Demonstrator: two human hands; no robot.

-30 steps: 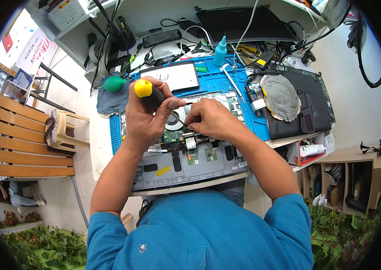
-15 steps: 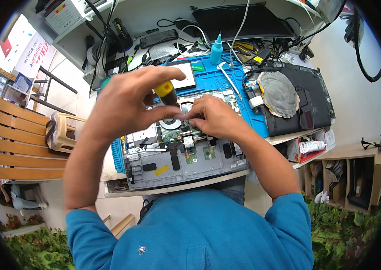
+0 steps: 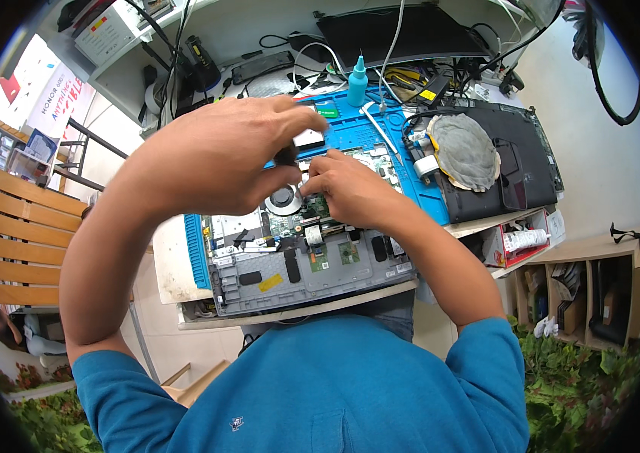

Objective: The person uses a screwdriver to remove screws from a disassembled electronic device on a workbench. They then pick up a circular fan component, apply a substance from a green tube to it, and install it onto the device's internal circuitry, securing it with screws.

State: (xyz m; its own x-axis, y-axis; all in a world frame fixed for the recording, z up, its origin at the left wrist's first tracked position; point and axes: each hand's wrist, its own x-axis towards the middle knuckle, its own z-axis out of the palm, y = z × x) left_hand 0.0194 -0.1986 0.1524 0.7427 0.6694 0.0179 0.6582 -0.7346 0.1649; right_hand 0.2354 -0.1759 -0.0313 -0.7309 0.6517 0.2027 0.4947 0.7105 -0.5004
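Note:
An opened laptop base (image 3: 350, 279) lies before me with its boards showing, its grey palm-rest side towards me. My left hand (image 3: 222, 155) is raised over its left half, fingers closed around a screwdriver (image 3: 286, 156); just a dark bit of the handle shows between thumb and fingers. Beneath that hand is a round silver fan (image 3: 283, 201). My right hand (image 3: 350, 189) rests low over the circuit board (image 3: 318, 205), right of the fan, with thumb and fingertips drawn together. Anything between those fingertips is hidden.
A blue repair mat (image 3: 429, 204) lies under the laptop. On it are a light-blue dropper bottle (image 3: 357, 83) and a white pen-like tool (image 3: 382, 132). To the right, a grey round pad (image 3: 465, 151) sits on a black laptop (image 3: 535, 177). Tools and cables crowd the back.
My left hand has turned over and its elbow swung outward to the left, covering the screwdriver's yellow end. My right hand has shifted only slightly.

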